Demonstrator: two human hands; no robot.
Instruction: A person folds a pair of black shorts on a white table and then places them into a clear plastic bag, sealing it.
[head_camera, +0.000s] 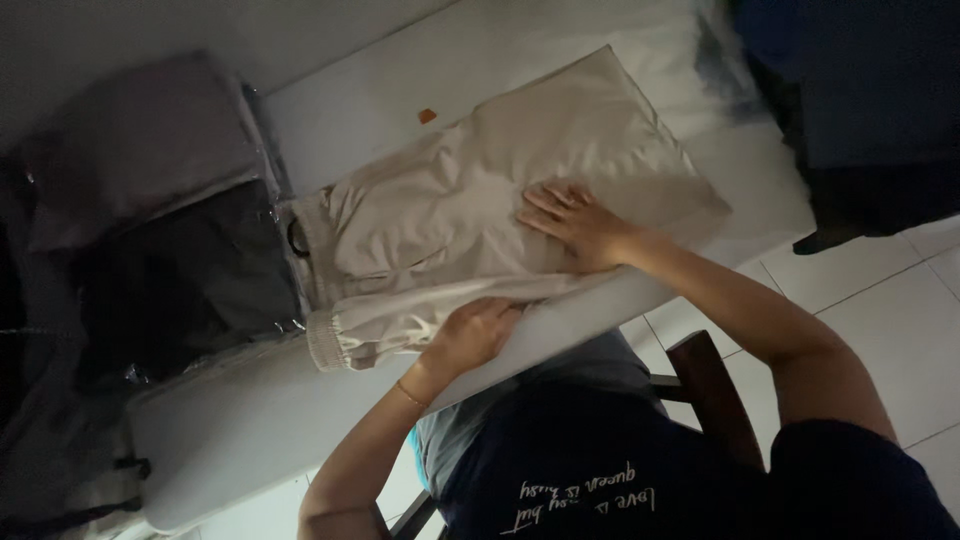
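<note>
Head view, read from left to right. At far left, a stack of folded grey and dark garments in clear plastic wrap (170, 230) lies on the padded white worktop (230, 420), just beside the waistband end of a pair of cream fabric trousers (450, 215). The trousers lie flat across the worktop, partly folded, with the elastic cuff (325, 345) at the near edge and a small dark ring (297, 237) at the waistband. The left hand (475, 335), a thin bracelet (410, 393) on its wrist, curls over the near edge of the trousers, its fingers closed on a fold of the cloth. The right hand (578, 228) rests palm down on the middle of the trousers, fingers spread and flat, gripping nothing. A small orange mark (427, 115) shows on the worktop beyond the trousers. A dark wooden chair (710, 385) stands on the white tiled floor (880, 300) at right.
</note>
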